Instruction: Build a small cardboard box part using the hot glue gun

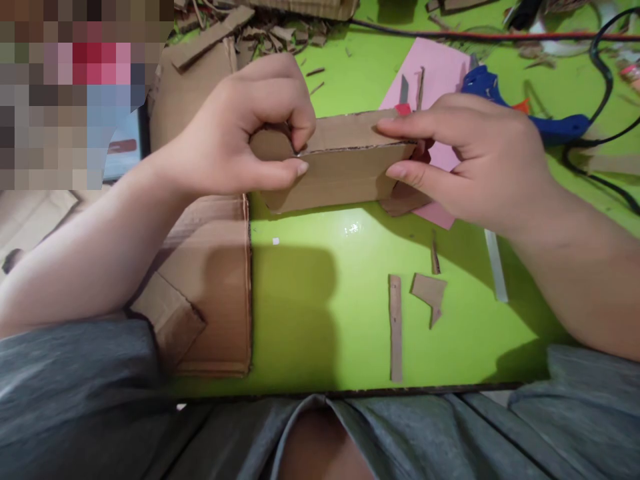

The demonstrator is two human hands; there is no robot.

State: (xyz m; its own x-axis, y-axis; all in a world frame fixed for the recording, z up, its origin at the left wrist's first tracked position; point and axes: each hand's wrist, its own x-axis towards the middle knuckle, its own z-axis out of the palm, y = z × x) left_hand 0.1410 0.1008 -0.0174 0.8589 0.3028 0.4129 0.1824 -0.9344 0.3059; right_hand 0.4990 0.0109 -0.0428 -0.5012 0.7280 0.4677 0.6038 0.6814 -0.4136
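A small brown cardboard box piece (340, 170) stands on the bright green table (310, 293), held at both ends. My left hand (250, 127) is closed round its left end, thumb and fingers pinching the top edge. My right hand (465, 160) grips its right end, fingers laid along the top and thumb pressing the front face. Part of the box's right end is hidden by my right hand.
A large flat cardboard sheet (210, 293) lies at the left under my forearm. Pink paper (435, 73) with a cutter, a blue glue gun (545, 120) and black cables lie behind. Cardboard strips and scraps (427, 293) sit near the front edge. Cardboard offcuts pile at the back.
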